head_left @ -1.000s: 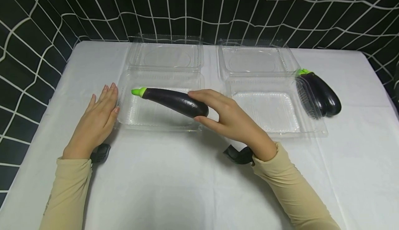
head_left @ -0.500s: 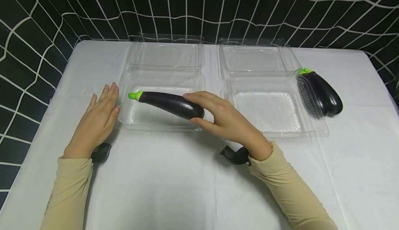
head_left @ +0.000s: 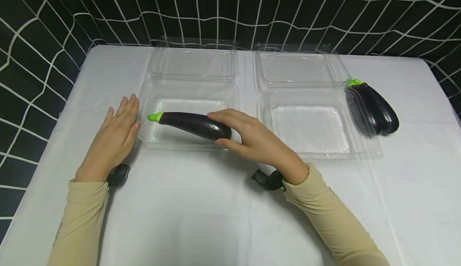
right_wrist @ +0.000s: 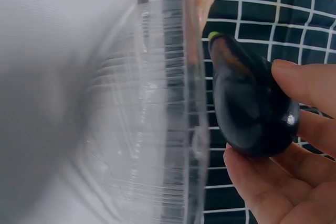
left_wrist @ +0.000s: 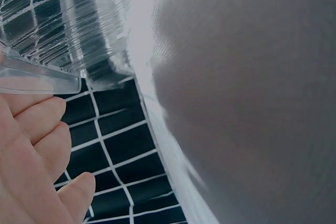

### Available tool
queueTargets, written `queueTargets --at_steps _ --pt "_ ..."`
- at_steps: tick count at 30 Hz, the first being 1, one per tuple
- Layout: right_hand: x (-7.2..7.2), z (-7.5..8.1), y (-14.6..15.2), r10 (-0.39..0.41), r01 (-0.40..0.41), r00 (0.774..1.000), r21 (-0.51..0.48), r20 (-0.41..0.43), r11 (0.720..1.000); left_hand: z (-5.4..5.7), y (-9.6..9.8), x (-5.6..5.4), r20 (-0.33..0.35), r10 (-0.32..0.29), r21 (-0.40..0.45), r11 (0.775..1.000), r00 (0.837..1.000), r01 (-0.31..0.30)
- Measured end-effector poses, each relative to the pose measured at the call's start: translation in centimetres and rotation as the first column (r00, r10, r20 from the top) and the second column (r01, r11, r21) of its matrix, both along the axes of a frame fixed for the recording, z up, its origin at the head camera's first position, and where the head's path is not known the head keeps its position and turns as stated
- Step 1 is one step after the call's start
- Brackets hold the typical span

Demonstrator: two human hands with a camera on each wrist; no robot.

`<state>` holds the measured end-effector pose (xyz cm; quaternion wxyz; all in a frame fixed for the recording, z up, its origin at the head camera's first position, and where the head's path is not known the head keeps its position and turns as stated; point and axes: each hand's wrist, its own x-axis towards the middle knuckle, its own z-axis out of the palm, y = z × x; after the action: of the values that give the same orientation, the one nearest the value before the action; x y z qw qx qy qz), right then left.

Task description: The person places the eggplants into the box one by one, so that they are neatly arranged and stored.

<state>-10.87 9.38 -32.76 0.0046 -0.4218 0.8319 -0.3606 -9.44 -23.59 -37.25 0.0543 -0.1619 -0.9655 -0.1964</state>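
My right hand [head_left: 252,138] grips a dark purple eggplant [head_left: 191,124] by its thick end, thumb on the near side and fingers on the far side. The green stem points left, and the eggplant lies lengthwise over the base of the left clear plastic clamshell box [head_left: 173,145]. In the right wrist view the eggplant [right_wrist: 247,103] shows just above the box rim [right_wrist: 197,145]. My left hand [head_left: 113,140] has straight fingers set against the left edge of that box; the left wrist view shows the fingers [left_wrist: 50,135] beside its clear wall [left_wrist: 94,30].
A second clear clamshell box [head_left: 309,131] stands to the right, lid folded back. Beyond its right wall lie dark eggplants [head_left: 378,109], partly seen through the plastic. White cloth [head_left: 187,210] covers the table, and a dark white-lined grid backdrop [head_left: 230,9] stands behind it.
My right hand has moved the held eggplant down and slightly left, toward the base of the left box. The left hand has stayed at the box edge.
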Motion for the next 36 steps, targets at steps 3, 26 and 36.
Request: queueTargets --at_steps 3,26,36 --pt "-0.1 -0.3 -0.2 -0.003 0.003 1.000 0.014 0.014 1.000 0.0 0.0 0.0 0.003 -0.002 0.003 1.000 1.000 0.002" --pt "-0.8 -1.8 -1.6 -0.021 0.015 0.999 0.125 0.046 0.992 0.1 -0.1 -0.1 -0.004 -0.017 0.005 1.000 1.000 0.017" --pt "-0.8 -1.8 -1.6 -0.031 0.024 0.998 0.142 0.049 0.990 -0.1 -0.1 0.0 0.000 -0.013 0.012 1.000 1.000 0.013"
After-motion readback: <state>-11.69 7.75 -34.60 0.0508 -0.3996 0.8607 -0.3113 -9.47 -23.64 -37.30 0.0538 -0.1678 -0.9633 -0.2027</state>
